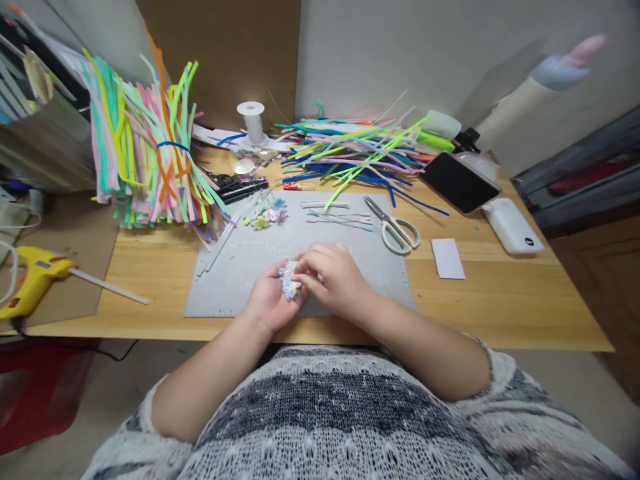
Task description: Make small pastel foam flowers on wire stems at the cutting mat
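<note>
My left hand (269,298) is turned palm up near the front of the grey cutting mat (235,287), fingers curled around a small cluster of pale fuzzy flowers (289,285) in white, blue and lilac. From the right, my right hand (333,273) reaches over it, thumb and fingertips pinched at the cluster's edge; the exact bit between them is partly hidden. Farther back on the mat lie several loose pastel fuzzy flowers (261,223). Thin twisted pipe-cleaner stems (340,220) rest to their right, next to scissors (395,230) with pale handles.
Bundled pipe cleaners (145,147) stand at the left, with a yellow glue gun (37,277) nearer. Loose pipe cleaners (350,150) and a wire spool (253,123) are at the back. A phone (460,181), white power bank (513,225) and white card (447,259) lie right.
</note>
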